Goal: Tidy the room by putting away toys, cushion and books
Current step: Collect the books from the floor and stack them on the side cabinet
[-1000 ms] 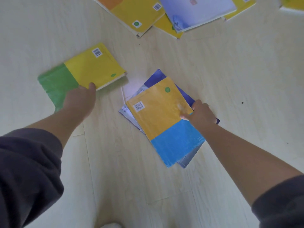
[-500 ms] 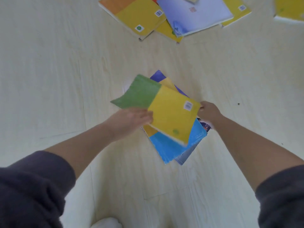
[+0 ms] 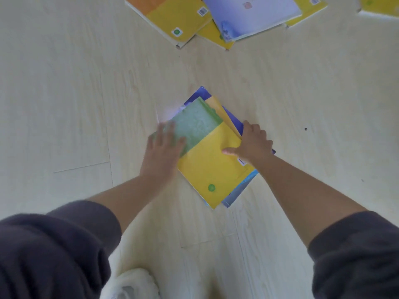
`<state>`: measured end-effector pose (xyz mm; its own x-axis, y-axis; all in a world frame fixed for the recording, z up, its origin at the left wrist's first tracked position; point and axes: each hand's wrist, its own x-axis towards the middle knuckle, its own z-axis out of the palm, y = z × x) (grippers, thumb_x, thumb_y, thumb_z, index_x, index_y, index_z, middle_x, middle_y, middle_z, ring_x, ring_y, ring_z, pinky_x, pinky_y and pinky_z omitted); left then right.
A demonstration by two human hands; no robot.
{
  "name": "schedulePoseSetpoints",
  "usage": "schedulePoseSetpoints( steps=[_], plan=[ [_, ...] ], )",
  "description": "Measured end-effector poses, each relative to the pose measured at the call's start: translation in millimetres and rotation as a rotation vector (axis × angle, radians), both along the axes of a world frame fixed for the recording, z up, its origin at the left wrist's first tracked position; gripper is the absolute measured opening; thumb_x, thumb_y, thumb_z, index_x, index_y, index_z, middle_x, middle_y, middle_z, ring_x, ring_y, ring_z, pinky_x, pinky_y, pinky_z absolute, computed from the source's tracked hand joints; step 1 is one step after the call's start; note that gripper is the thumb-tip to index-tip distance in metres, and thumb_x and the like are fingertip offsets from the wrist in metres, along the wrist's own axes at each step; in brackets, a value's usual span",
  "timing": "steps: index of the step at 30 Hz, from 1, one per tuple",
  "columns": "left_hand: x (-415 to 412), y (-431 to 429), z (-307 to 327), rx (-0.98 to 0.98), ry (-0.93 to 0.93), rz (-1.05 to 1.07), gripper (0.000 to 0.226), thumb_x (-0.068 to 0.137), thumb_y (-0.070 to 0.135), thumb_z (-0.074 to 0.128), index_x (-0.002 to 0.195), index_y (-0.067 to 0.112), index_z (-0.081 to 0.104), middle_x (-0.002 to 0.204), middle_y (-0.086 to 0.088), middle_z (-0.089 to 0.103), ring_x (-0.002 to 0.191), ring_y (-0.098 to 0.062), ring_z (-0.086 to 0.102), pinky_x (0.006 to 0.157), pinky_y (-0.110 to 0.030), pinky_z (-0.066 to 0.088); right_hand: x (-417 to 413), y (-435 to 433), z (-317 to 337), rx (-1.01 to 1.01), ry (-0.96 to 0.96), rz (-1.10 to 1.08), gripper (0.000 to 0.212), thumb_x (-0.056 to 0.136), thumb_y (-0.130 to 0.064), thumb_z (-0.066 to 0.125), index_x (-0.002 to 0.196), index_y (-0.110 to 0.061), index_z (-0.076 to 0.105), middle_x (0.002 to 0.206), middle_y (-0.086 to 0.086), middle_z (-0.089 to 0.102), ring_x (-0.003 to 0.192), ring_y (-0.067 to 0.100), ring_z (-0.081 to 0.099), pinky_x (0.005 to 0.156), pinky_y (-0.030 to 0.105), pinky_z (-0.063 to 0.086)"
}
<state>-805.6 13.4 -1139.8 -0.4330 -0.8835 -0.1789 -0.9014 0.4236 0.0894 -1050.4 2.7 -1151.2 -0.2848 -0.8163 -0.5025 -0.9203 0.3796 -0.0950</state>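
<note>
While the books are being gathered, the step in hand is stacking. The green-and-yellow book [image 3: 207, 156] lies topmost on the stack [image 3: 201, 94] at mid-frame on the floor [image 3: 64, 93], skewed against the covers beneath it.

Left hand [image 3: 164, 152]: fingers straight and spread, flat on the green half near its left edge. Motion blur hides how firmly it presses.

Right hand [image 3: 253, 143]: thumb laid across the yellow cover, fingers curled over the right edge of the stack, gripping it.

Next move, as judged: square the edges between both hands, then reach for the loose books [image 3: 172, 18] at the upper edge of the frame. Smooth covers may slide apart if the stack is lifted unsquared.
</note>
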Motion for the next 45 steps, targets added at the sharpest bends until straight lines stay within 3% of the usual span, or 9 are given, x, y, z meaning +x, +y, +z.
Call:
schedulePoseSetpoints(
  steps=[3, 5, 14, 20, 28, 31, 36, 41, 45],
  plan=[
    [-31, 17, 7, 0.647, 0.335, 0.991, 0.061, 0.083, 0.014, 0.062, 0.135, 0.002, 0.032, 0.136, -0.018, 0.039, 0.124, -0.036, 0.046, 0.091, -0.035, 0.045, 2, 8, 6, 0.07, -0.003, -0.082, 0.104, 0.063, -0.068, 0.075, 0.138, -0.012, 0.031, 0.137, 0.009, 0.038, 0.124, 0.03, 0.041, 0.094, 0.046, 0.039],
    [-47, 18, 3, 0.797, 0.499, 1.182, 0.06, 0.083, 0.017, 0.063, 0.134, 0.001, 0.034, 0.133, -0.017, 0.045, 0.115, -0.034, 0.053, 0.087, -0.036, 0.05, 5, 17, 8, 0.13, -0.016, -0.147, 0.099, 0.064, -0.067, 0.075, 0.135, -0.009, 0.035, 0.135, 0.009, 0.039, 0.124, 0.03, 0.042, 0.097, 0.045, 0.039],
    [-68, -3, 18, 0.937, 0.563, 1.121, 0.027, 0.089, 0.016, 0.061, 0.111, 0.005, 0.05, 0.094, -0.012, 0.05, 0.068, -0.018, 0.047, 0.072, -0.032, 0.043, -23, 48, 6, 0.163, -0.394, -0.6, 0.081, 0.071, -0.041, 0.082, 0.126, 0.001, 0.041, 0.12, 0.012, 0.052, 0.107, 0.028, 0.057, 0.079, 0.037, 0.048],
    [-91, -71, 3, 0.8, 0.52, 0.888, 0.029, 0.094, 0.015, 0.051, 0.119, 0.007, 0.041, 0.086, -0.004, 0.048, 0.069, -0.015, 0.047, 0.049, -0.025, 0.036, -36, -4, 5, 0.031, -0.461, -0.63, 0.054, 0.078, -0.035, 0.078, 0.108, -0.007, 0.043, 0.093, 0.003, 0.052, 0.085, 0.021, 0.054, 0.073, 0.034, 0.047],
    [-78, -192, 3, 0.786, 0.347, 0.594, 0.018, 0.092, 0.017, 0.059, 0.079, 0.013, 0.046, 0.071, -0.006, 0.054, 0.059, -0.021, 0.059, 0.066, -0.035, 0.055, -17, -90, -4, -0.001, -0.29, -0.72, 0.068, 0.077, -0.044, 0.077, 0.121, -0.004, 0.045, 0.118, 0.013, 0.05, 0.109, 0.032, 0.055, 0.083, 0.044, 0.051],
    [-72, -214, 7, 0.805, 0.279, 0.533, 0.014, 0.09, 0.015, 0.059, 0.091, 0.009, 0.047, 0.088, -0.015, 0.063, 0.076, -0.028, 0.066, 0.079, -0.04, 0.057, -7, -102, -1, 0.036, -0.255, -0.788, 0.068, 0.08, -0.045, 0.075, 0.124, -0.005, 0.043, 0.123, 0.013, 0.046, 0.114, 0.033, 0.051, 0.09, 0.048, 0.049],
    [-73, -244, 8, 0.735, 0.234, 0.407, 0.019, 0.09, 0.017, 0.058, 0.101, 0.008, 0.046, 0.091, -0.007, 0.053, 0.076, -0.019, 0.052, 0.053, -0.027, 0.04, 2, -121, 6, 0.07, -0.216, -0.838, 0.065, 0.083, -0.046, 0.071, 0.125, -0.006, 0.041, 0.127, 0.013, 0.04, 0.116, 0.033, 0.048, 0.075, 0.041, 0.043],
    [-69, -275, 0, 0.666, 0.276, 0.314, 0.016, 0.091, 0.018, 0.057, 0.096, 0.008, 0.046, 0.08, -0.002, 0.05, 0.068, -0.014, 0.048, 0.052, -0.026, 0.032, 8, -140, 8, 0.088, -0.224, -0.888, 0.068, 0.081, -0.05, 0.071, 0.124, -0.007, 0.041, 0.125, 0.012, 0.038, 0.112, 0.034, 0.051, 0.075, 0.04, 0.042],
    [-49, -307, -22, 0.622, 0.436, 0.596, 0.027, 0.079, 0.032, 0.059, 0.084, 0.006, 0.064, 0.088, -0.017, 0.068, 0.082, -0.031, 0.065, 0.075, -0.036, 0.052, 5, -147, 7, 0.134, -0.248, -0.925, 0.07, 0.077, -0.05, 0.073, 0.124, -0.008, 0.042, 0.122, 0.011, 0.038, 0.105, 0.034, 0.055, 0.075, 0.04, 0.049]
  ],
)
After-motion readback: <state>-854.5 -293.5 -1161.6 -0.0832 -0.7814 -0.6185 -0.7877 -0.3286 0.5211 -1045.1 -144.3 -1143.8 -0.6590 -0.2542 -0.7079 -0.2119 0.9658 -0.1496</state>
